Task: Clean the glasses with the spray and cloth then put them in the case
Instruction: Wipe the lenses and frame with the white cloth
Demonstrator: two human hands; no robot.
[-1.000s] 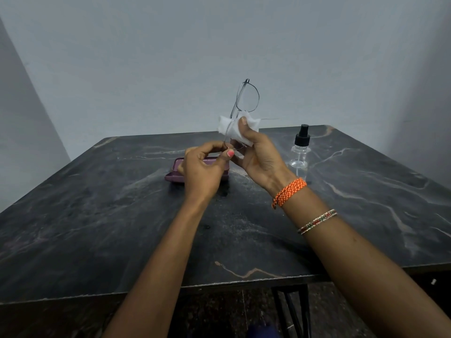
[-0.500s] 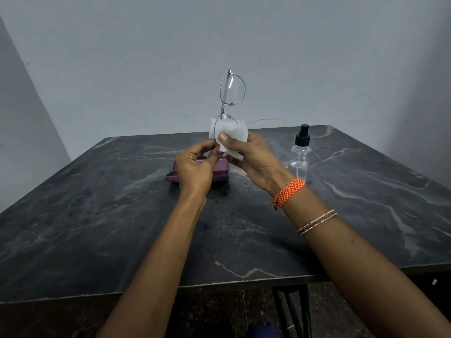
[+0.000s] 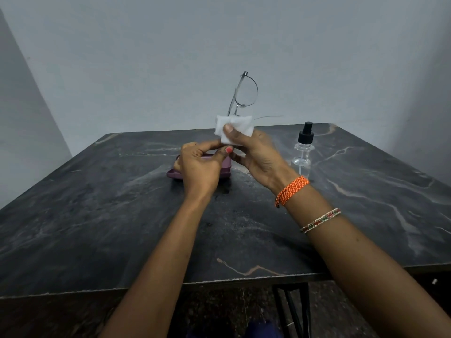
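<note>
Thin metal-framed glasses [image 3: 244, 93] stand on end above the table, one round lens up in the air. The lower lens is wrapped in a folded white cloth [image 3: 234, 128], which my right hand [image 3: 256, 157] pinches between thumb and fingers. My left hand [image 3: 199, 167] pinches the bottom end of the glasses just under the cloth. One thin temple arm sticks out to the right of the cloth. Behind my left hand a purple case [image 3: 225, 170] lies open on the table, mostly hidden. A clear spray bottle [image 3: 303, 152] with a black nozzle stands to the right.
The dark marble-patterned table [image 3: 97, 215] fills the view, with its front edge near me. A plain grey wall stands behind it. Black metal legs [image 3: 290, 311] show under the table's front edge.
The glasses have tilted back to the right after leaning left half a second ago, and the cloth has shifted on the lower lens. Both hands stay at the same spot over the case.
</note>
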